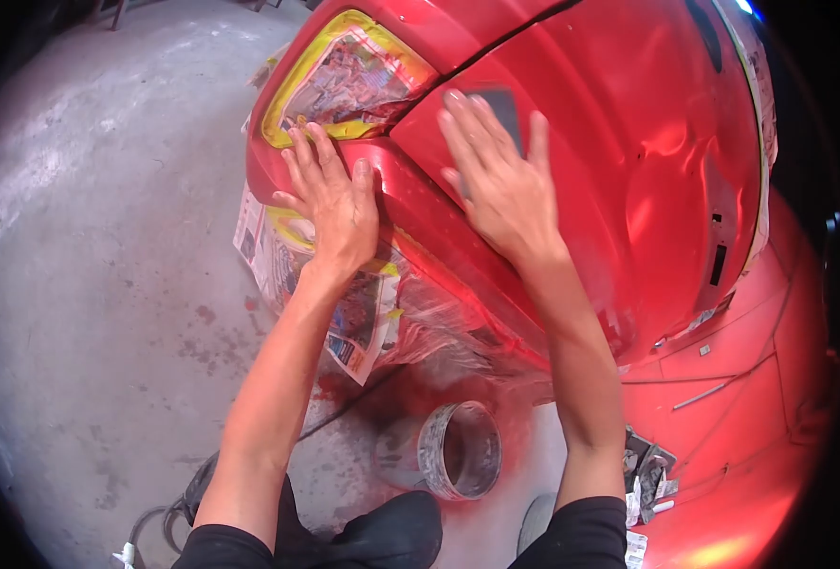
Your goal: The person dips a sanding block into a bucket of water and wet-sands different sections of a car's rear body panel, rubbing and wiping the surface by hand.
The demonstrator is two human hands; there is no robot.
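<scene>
My right hand point(505, 190) lies flat over a dark grey sheet of sandpaper point(504, 116) on the red car hood point(600, 142). Its fingers are stretched out and the thumb stands apart; most of the sheet is hidden beneath the hand. My left hand point(336, 204) rests open, fingers spread, on the red bumper corner point(396, 185). Its fingertips reach the lower edge of the headlight area point(358, 81), which is masked with yellow tape and plastic. A dark seam runs between hood and bumper, passing between my hands.
Newspaper and plastic masking point(372, 322) hang below the bumper. A paint-smeared round tub point(460, 450) lies on the grey floor point(107, 284) by my shoes. A dark hose point(344, 408) crosses the floor. Scraps and a dark tray point(647, 469) sit at the right.
</scene>
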